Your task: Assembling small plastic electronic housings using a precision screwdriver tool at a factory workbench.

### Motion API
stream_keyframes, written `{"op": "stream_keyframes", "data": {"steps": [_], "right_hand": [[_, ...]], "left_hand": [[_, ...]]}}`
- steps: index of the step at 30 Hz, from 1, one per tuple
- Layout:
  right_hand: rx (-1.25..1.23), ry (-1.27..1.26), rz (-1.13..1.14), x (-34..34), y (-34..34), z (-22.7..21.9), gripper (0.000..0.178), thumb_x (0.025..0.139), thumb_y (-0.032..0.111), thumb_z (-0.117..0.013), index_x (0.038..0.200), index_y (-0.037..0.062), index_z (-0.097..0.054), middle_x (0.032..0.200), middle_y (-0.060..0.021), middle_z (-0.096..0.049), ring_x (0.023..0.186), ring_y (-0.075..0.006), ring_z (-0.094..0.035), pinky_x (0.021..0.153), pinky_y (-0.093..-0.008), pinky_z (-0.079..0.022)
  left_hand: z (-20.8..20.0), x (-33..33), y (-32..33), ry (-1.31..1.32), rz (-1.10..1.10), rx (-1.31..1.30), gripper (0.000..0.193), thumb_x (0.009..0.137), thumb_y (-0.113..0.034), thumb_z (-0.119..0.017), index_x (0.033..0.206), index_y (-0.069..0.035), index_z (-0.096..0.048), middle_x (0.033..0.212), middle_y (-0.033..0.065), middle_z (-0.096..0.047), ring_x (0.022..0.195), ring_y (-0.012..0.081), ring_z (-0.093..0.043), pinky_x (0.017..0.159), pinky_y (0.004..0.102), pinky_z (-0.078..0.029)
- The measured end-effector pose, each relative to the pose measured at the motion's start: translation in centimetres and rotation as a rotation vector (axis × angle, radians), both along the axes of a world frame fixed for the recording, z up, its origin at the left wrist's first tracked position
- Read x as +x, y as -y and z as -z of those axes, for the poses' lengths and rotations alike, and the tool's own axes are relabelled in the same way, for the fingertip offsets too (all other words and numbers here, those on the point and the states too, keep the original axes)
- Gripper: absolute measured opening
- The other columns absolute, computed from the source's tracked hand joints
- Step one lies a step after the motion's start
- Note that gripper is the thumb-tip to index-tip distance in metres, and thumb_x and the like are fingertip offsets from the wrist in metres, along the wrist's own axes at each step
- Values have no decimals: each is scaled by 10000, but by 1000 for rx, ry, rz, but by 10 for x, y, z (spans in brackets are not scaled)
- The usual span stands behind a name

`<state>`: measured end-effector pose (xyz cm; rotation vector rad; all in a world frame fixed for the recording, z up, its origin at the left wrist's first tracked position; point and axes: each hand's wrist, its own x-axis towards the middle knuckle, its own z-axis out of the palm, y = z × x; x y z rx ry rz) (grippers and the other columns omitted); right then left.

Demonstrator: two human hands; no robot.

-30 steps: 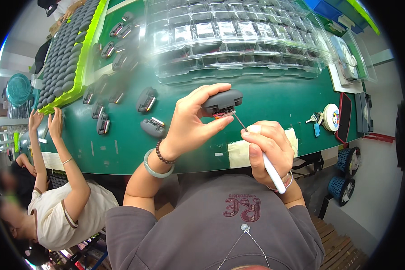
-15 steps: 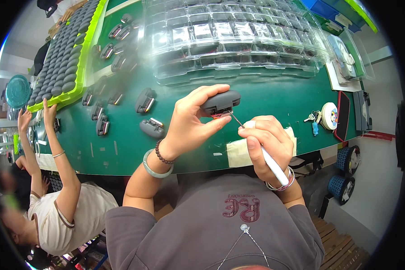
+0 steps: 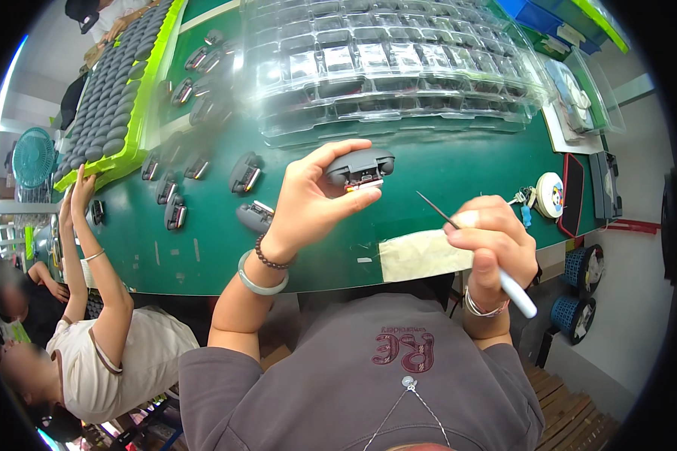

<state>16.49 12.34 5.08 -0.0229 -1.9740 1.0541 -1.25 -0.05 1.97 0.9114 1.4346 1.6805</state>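
Note:
My left hand (image 3: 320, 192) holds a dark grey rounded plastic casing (image 3: 362, 160) between thumb and fingers, above the green table. On its near side, a small metal port (image 3: 367, 178) shows in an opening, with red and white parts by my thumb. In my right hand (image 3: 496, 237) is a white-handled tool (image 3: 517, 292) with a thin, dark, pointed tip, gripped like a pen. The tip points toward the casing but stands apart from it. Similar grey casings (image 3: 246, 173) lie on the table to the left, their inner parts showing.
Stacked clear plastic trays (image 3: 399, 83) fill the table's far side. A green crate (image 3: 132, 150) of grey casings stands at the left, where a co-worker's hands (image 3: 83, 192) reach its near end. A cream cloth (image 3: 421, 255) lies at the front edge; keys (image 3: 526, 199) and a red-edged phone (image 3: 572, 194) lie right.
My right hand has drawn back to the right, taking the tool's tip away from the casing. My left hand has tilted the casing so the port faces me more. The co-worker's hands have come closer together.

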Motion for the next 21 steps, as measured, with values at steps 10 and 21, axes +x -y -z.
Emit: {"op": "stream_keyframes", "data": {"steps": [10, 21], "right_hand": [[-231, 96, 33, 17, 11, 34, 268, 857, 187, -511, 746, -25, -630, 724, -130, -608, 625, -183, -549, 529, -254, -402], [-326, 249, 170, 36, 30, 74, 220, 843, 141, -514, 790, -41, -625, 685, -117, -573, 601, -175, -534, 540, -259, -405]], "left_hand": [[-1, -5, 2, 155, -5, 17, 501, 714, 6, -698, 1171, 35, -494, 956, 80, -602, 830, 105, -586, 742, 233, -496], [2, -5, 2, 117, -42, 25, 492, 713, 14, -694, 1163, 33, -496, 977, 71, -589, 850, 104, -577, 751, 234, -493]]}}
